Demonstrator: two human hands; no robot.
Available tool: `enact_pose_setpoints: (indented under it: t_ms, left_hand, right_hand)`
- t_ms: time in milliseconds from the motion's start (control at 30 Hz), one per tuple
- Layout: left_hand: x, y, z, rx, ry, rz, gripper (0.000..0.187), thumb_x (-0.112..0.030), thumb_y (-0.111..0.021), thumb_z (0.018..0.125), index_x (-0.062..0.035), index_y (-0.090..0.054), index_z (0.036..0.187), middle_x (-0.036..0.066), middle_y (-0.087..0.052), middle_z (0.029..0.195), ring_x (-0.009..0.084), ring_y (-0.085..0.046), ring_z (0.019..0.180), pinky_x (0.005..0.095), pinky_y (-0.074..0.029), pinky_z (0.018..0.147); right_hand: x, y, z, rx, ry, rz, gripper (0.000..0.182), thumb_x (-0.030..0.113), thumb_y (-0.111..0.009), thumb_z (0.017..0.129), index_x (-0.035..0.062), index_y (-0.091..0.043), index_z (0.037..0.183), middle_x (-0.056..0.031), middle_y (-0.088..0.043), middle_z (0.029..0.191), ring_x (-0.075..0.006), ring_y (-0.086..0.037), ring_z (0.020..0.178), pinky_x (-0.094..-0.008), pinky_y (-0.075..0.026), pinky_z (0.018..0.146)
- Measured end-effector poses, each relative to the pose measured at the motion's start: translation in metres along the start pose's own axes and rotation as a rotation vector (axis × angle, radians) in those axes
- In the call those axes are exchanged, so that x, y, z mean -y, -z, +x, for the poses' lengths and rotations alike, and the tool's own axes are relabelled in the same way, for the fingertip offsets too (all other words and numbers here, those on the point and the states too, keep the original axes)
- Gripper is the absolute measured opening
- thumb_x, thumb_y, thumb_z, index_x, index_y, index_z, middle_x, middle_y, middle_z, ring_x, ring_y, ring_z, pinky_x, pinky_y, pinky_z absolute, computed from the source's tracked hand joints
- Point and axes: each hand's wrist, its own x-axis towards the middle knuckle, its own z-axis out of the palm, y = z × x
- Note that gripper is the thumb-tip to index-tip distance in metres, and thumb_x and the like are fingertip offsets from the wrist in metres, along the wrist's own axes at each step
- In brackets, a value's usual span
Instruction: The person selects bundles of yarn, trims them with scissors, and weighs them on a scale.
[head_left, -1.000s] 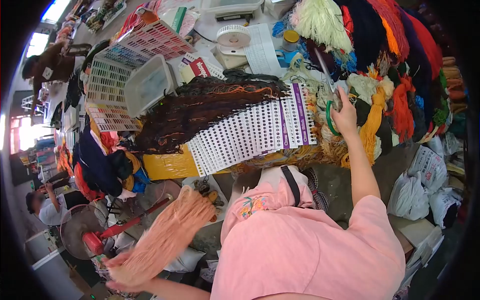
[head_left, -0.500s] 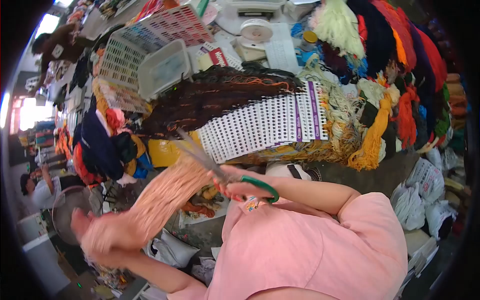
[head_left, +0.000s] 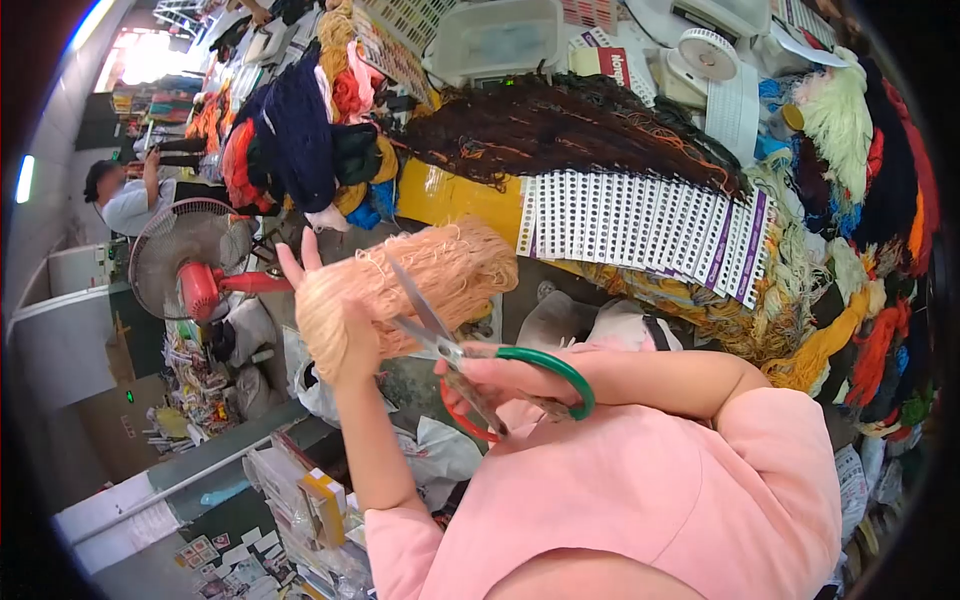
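— What's in the hands?

— The left hand [head_left: 335, 330] has its grip wrapped around a thick bundle of peach yarn [head_left: 420, 285], one finger sticking up behind it. The right hand [head_left: 510, 380] has its fingers pinching through the handles of a pair of scissors [head_left: 470, 355], one loop green, one red. The blades are parted and lie across the yarn.

— How does the yarn look?

— Pale salmon strands, long and loose, bunched into a fat roll. The far end is frayed and fluffy. It is held up in the air in front of the person's pink shirt [head_left: 640, 500], just below the edge of the desk [head_left: 450, 195].

— And the desk?

— Crowded. A fan of white cards with rows of holes [head_left: 640, 215] lies along the edge, a mass of dark brown threads [head_left: 560, 125] above it, and heaps of red, cream, orange and black yarn at the right [head_left: 860, 200]. A clear plastic box [head_left: 495, 40] sits further back.

— The room?

— A red standing fan [head_left: 190, 265] on the floor to the left, bags and papers around it, and another person in a light shirt [head_left: 125, 200] beyond.
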Motion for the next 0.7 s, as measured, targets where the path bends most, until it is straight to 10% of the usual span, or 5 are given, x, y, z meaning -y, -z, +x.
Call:
enact_pose_setpoints:
  t_ms: [67, 267, 333, 400, 700]
  left_hand:
    - [0.009, 0.002, -0.015, -0.019, -0.111, -0.047, 0.047, -0.042, -0.051, 0.074, -0.0021, -0.047, 0.098, 0.015, -0.019, 0.131, 0.0286, -0.015, 0.121, 0.0381, -0.014, 0.096]
    - [-0.004, -0.020, -0.044, -0.126, 0.496, -1.331, 0.053, -0.040, -0.043, 0.079, 0.0049, -0.040, 0.106, 0.017, -0.035, 0.120, 0.0280, -0.030, 0.114, 0.0413, -0.027, 0.094]
    - [-0.017, -0.027, -0.051, -0.199, 0.550, -1.399, 0.049, -0.040, -0.039, 0.081, 0.0048, -0.043, 0.100, 0.018, -0.044, 0.110, 0.0301, -0.037, 0.108, 0.0436, -0.029, 0.091]
    - [-0.012, -0.035, -0.059, -0.148, 0.477, -1.319, 0.046, -0.039, -0.033, 0.084, 0.0029, -0.043, 0.100, 0.016, -0.049, 0.100, 0.0307, -0.045, 0.100, 0.0445, -0.031, 0.090]
    - [0.018, -0.022, -0.046, 0.071, 0.515, -1.151, 0.048, -0.039, -0.035, 0.083, 0.0039, -0.043, 0.101, 0.024, -0.039, 0.114, 0.0292, -0.041, 0.105, 0.0396, -0.033, 0.089]
  right_hand:
    - [-0.001, 0.004, 0.011, 0.028, -0.027, -0.007, 0.038, 0.046, -0.038, 0.081, 0.0075, -0.040, 0.084, -0.0039, -0.046, 0.075, -0.0080, -0.045, 0.070, -0.0232, -0.038, 0.062]
    - [0.008, -0.001, 0.002, -0.146, 0.250, -0.769, 0.039, 0.034, -0.043, 0.082, -0.0022, -0.043, 0.096, -0.0156, -0.053, 0.082, -0.0239, -0.050, 0.076, -0.0322, -0.039, 0.065]
    - [0.007, 0.002, 0.000, -0.155, 0.071, -0.771, 0.042, 0.035, -0.044, 0.081, -0.0016, -0.042, 0.102, -0.0187, -0.051, 0.091, -0.0249, -0.048, 0.084, -0.0325, -0.038, 0.074]
    - [-0.006, 0.004, 0.012, -0.234, 0.488, -0.856, 0.043, 0.035, -0.045, 0.081, -0.0008, -0.042, 0.104, -0.0191, -0.052, 0.089, -0.0260, -0.049, 0.086, -0.0333, -0.038, 0.076]
    - [0.015, -0.005, -0.005, -0.270, 0.043, -0.876, 0.042, 0.033, -0.042, 0.082, -0.0022, -0.046, 0.104, -0.0179, -0.054, 0.094, -0.0248, -0.051, 0.089, -0.0322, -0.039, 0.076]
